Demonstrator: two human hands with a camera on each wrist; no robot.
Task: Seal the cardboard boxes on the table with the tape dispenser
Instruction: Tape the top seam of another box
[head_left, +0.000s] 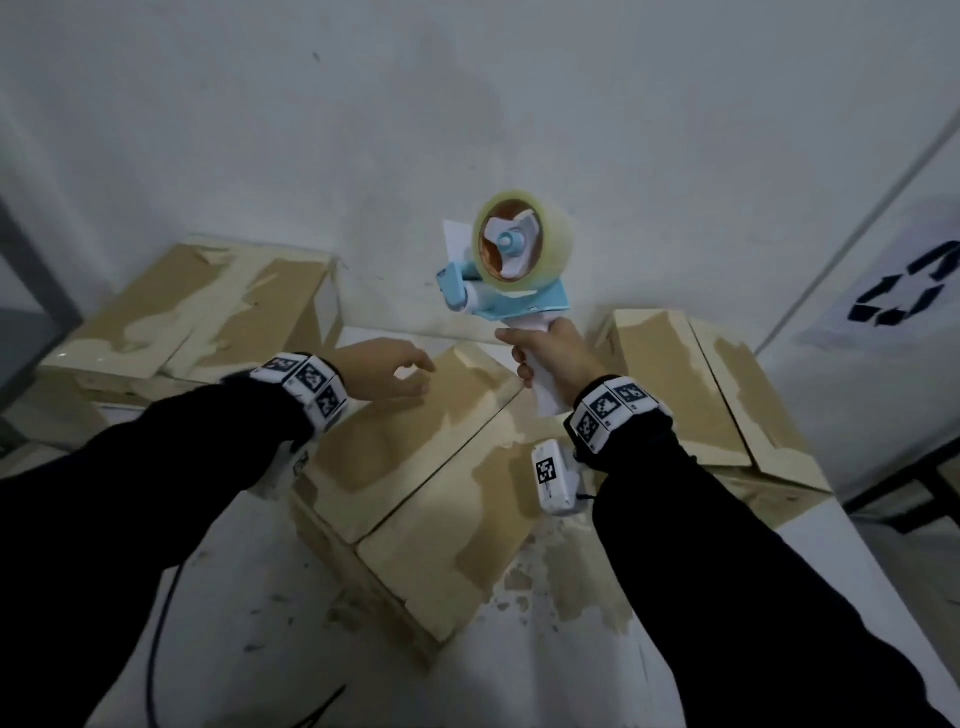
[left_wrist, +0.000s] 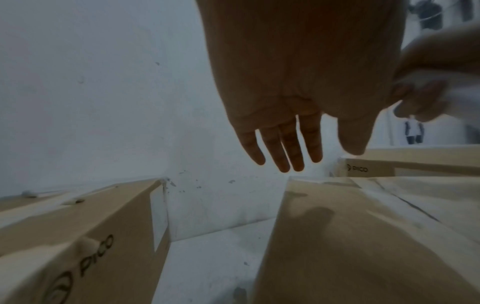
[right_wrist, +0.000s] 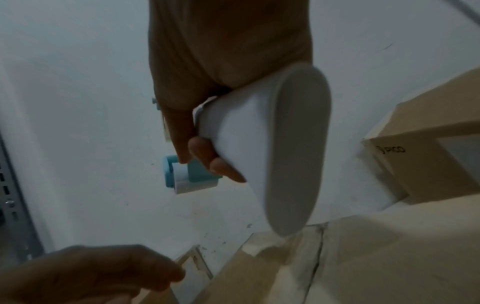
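Observation:
Three cardboard boxes sit on the white table: a middle box (head_left: 431, 467) in front of me, a left box (head_left: 197, 306) and a right box (head_left: 706, 389). The middle box's two flaps lie closed with a seam between them. My right hand (head_left: 550, 353) grips the white handle of a blue tape dispenser (head_left: 511, 260) carrying a clear tape roll, held up in the air above the middle box's far corner. My left hand (head_left: 400, 369) hovers just over the middle box's far left flap, fingers straight and relaxed (left_wrist: 283, 148), holding nothing.
A white wall (head_left: 467, 104) stands close behind the boxes. A white bin with a recycling symbol (head_left: 904, 291) stands at the right. A grey metal frame (head_left: 31, 291) is at the left. A black cable (head_left: 156, 649) lies on the table (head_left: 270, 623) near me.

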